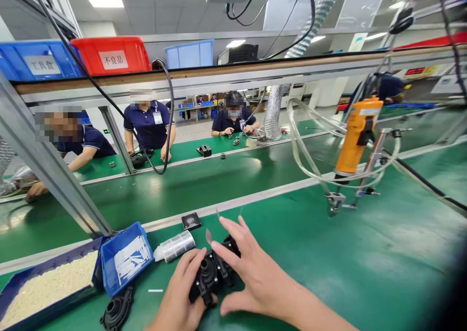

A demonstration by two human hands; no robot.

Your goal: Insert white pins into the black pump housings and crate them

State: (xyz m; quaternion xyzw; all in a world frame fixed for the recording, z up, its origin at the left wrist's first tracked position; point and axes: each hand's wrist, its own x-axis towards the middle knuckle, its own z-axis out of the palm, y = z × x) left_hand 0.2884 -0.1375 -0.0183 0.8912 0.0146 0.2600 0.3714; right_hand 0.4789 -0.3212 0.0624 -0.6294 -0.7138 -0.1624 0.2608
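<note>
My left hand [182,292] is wrapped round a black plastic pump housing [208,272] with a round port and a short spout. Over its right side reaches my right hand [251,268], fingers spread and thumb apart. Thin pale slivers show at two of its fingertips; whether they are nails or small pieces I cannot tell. Another black part [231,246] sits behind the housing, partly hidden by the right hand. A loose black pump cover [117,309] lies at the lower left. Near my left hand is a small white strip [155,290] on the green bench.
Left stand a blue tray of cream-coloured pieces [54,285] and a blue bin [109,272] of white strips. A silvery roll [177,246] and a black square part [191,220] lie beyond my hands. An orange electric screwdriver [359,134] stands right. Co-workers sit or stand across the line.
</note>
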